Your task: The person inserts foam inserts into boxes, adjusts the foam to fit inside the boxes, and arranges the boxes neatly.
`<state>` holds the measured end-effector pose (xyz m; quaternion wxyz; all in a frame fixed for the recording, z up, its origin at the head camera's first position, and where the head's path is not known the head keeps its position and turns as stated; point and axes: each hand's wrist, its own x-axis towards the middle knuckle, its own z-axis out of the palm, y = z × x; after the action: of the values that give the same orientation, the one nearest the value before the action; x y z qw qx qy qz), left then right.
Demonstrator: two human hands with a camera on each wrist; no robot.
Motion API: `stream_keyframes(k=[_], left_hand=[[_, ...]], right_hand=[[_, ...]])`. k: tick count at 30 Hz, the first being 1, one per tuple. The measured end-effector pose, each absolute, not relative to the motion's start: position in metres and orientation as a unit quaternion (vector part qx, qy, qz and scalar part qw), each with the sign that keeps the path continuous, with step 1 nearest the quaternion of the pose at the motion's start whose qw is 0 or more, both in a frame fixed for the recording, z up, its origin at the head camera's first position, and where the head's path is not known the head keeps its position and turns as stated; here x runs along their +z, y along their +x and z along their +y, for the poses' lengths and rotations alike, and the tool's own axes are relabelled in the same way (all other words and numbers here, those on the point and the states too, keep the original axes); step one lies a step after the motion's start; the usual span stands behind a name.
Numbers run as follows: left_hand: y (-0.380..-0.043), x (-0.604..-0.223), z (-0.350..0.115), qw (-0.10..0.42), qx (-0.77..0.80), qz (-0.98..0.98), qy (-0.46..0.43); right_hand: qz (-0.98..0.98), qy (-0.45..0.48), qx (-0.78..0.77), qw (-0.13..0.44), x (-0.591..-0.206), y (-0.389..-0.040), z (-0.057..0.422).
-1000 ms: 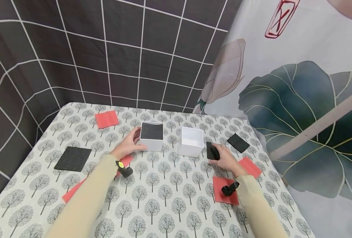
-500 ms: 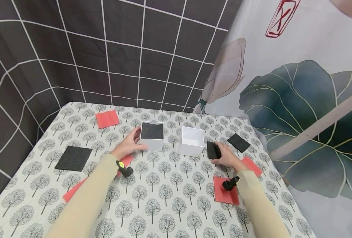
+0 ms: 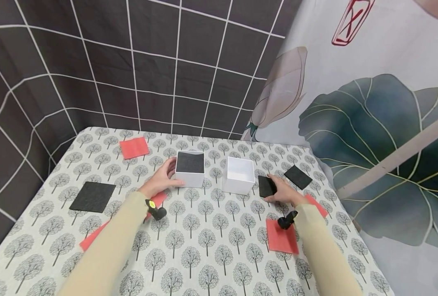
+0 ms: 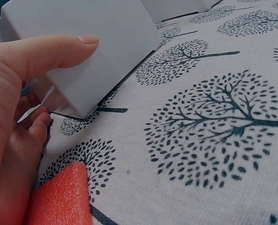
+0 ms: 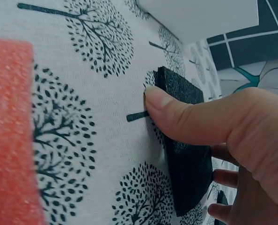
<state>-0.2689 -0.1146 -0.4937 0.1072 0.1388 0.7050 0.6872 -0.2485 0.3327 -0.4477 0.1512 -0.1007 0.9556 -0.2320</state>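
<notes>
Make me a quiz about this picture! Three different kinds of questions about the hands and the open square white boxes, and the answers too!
1. True or false: the person's right hand grips a flat red foam-like square.
2. The left hand holds: A. nothing; B. an open square white box with a black foam-like sheet inside; C. a red square.
3. Fill in: in the head view, the other white box stands between the first box and the ____ hand.
Key: 1. False, it grips a flat black foam-like square. 2. B. 3. Right.
</notes>
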Motion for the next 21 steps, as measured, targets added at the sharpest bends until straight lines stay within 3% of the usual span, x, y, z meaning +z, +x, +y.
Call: stream_keyframes(k=[13,21], left_hand=[[-0.266,-0.486,-0.113,0.121,0.695,0.696,0.137],[-0.256,-0.468,-0.113,0.127,0.693,0.697,0.138]], right_hand=[[0.967,-0.124,-0.163,0.153,-0.437,-0.251,0.327],[0.979,-0.143,-0.109,0.101,-0.444,-0.25,0.327]])
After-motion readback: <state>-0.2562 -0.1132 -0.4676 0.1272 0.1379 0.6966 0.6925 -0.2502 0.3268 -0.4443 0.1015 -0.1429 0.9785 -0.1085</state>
